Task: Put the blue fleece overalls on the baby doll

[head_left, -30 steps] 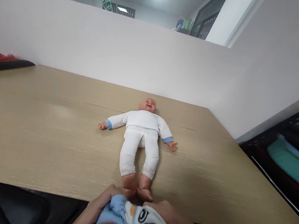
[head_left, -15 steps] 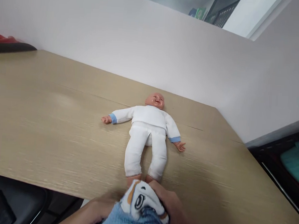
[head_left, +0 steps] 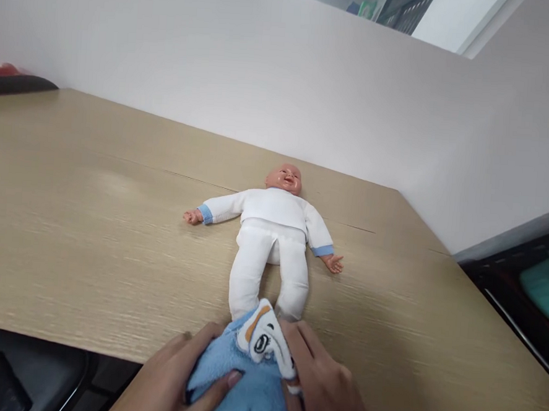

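A baby doll in a white top and white trousers with blue cuffs lies on its back on the wooden table, arms spread, head toward the wall. Both of my hands grip a fuzzy light-blue cloth garment with a white, orange and black animal-face patch, held over the doll's feet. My left hand has its fingers behind the cloth and its thumb on top. My right hand closes on the side by the patch. The cloth hides the doll's feet.
A black chair with a dark object on it stands below the table at the left. A red and black item lies at the far left corner. Teal cloth shows at the right beyond the table edge. A wall rises behind.
The blue garment has moved up and forward, covering the doll's feet. My hands have shifted around it, with the left thumb now showing on top. The doll lies as before.
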`<state>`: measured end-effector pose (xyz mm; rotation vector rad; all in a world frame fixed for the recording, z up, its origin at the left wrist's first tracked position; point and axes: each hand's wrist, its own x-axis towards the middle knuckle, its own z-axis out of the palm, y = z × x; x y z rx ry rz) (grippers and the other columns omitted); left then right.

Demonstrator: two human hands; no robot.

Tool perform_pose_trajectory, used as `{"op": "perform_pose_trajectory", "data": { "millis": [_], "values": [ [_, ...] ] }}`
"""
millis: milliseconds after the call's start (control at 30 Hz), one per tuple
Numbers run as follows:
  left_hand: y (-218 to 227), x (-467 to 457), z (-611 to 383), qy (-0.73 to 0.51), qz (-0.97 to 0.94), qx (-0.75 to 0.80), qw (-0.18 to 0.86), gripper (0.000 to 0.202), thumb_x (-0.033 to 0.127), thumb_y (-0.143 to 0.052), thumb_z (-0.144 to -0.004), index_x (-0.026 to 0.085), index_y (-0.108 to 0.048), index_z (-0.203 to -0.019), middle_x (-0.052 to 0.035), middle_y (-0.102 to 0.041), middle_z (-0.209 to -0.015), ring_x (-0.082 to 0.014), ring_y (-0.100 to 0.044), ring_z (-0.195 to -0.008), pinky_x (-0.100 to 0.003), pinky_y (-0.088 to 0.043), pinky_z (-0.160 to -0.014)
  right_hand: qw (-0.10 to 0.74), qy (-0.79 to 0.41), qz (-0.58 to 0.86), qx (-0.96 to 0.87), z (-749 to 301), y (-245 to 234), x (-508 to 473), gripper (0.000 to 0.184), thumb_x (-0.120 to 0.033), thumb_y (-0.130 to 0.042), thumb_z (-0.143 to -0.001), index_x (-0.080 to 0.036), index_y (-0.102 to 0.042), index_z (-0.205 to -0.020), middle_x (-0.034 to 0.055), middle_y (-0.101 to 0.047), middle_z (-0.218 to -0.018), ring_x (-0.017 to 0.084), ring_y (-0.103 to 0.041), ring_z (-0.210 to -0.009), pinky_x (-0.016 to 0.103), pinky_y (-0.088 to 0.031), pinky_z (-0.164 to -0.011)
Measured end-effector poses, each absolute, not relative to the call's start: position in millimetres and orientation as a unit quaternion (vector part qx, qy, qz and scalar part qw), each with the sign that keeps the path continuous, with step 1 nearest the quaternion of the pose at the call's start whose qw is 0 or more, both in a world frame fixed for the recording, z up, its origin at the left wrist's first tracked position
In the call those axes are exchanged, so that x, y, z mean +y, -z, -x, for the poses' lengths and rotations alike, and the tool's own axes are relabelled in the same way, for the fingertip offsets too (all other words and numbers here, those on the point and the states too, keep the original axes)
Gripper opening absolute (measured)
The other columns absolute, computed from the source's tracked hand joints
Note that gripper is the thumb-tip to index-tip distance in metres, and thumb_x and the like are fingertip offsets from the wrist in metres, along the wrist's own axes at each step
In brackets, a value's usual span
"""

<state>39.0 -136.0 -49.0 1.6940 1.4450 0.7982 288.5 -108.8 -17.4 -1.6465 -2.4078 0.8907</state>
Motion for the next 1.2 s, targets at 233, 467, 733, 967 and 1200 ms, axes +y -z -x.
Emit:
{"op": "perform_pose_trajectory", "data": {
  "millis": [233,467,733,967,1200],
  "values": [
    [55.1,-111.2,-43.2,-0.239,-0.708,0.554,0.368,0.031,0.030,-0.056,-0.101,0.027,-0.080,-0.120,-0.0091,-0.082,-0.105,-0.0336,-0.067,-0.094,-0.044,-0.053,-0.091,-0.053,-0.320,0.567,-0.757,-255.5,-7.8,-91.7,0.072,0.004,-0.045,-0.089,-0.019,-0.056,-0.156,0.0176,-0.071,-0.141,0.039,-0.070,-0.132,0.050,-0.054,-0.114],
    [56.7,-93.5,-51.5,-0.390,-0.650,0.496,0.424,0.042,0.026,-0.047,-0.106,0.022,-0.066,-0.143,-0.0141,-0.063,-0.153,-0.0318,-0.056,-0.142,-0.047,-0.041,-0.126,0.082,-0.286,0.554,-0.777,-265.2,0.9,-77.5,0.045,-0.001,-0.046,-0.092,-0.021,-0.070,-0.125,0.0146,-0.074,-0.133,0.031,-0.074,-0.113,0.043,-0.056,-0.101],
    [46.3,-77.9,-60.8,-0.484,-0.583,0.482,0.440,0.022,0.026,-0.050,-0.106,0.022,-0.070,-0.114,-0.0043,-0.076,-0.113,-0.0238,-0.068,-0.107,-0.029,-0.054,-0.097,0.316,-0.276,0.438,-0.795,-281.2,20.3,-51.7,0.020,-0.010,-0.053,-0.090,-0.023,-0.062,-0.101,0.0052,-0.072,-0.101,0.023,-0.069,-0.093,0.031,-0.052,-0.082],
    [31.2,-46.3,-60.1,-0.476,-0.622,0.531,0.324,0.014,0.021,-0.049,-0.098,0.024,-0.058,-0.087,0.0050,-0.058,-0.076,-0.0173,-0.056,-0.070,-0.025,-0.045,-0.067,0.341,-0.301,0.397,-0.797,-287.2,22.8,-16.6,0.012,-0.013,-0.056,-0.096,-0.021,-0.062,-0.102,0.0028,-0.071,-0.089,0.020,-0.066,-0.076,0.030,-0.049,-0.071],
    [22.6,-11.6,-52.3,-0.432,-0.646,0.486,0.400,0.019,0.033,-0.052,-0.108,0.024,-0.062,-0.094,0.0011,-0.064,-0.088,-0.0219,-0.063,-0.088,-0.029,-0.050,-0.080,0.350,-0.381,0.379,-0.767,-285.7,21.7,11.2,0.025,-0.023,-0.062,-0.103,-0.016,-0.068,-0.125,0.0117,-0.081,-0.116,0.028,-0.077,-0.109,0.038,-0.061,-0.100]
  ]
}}
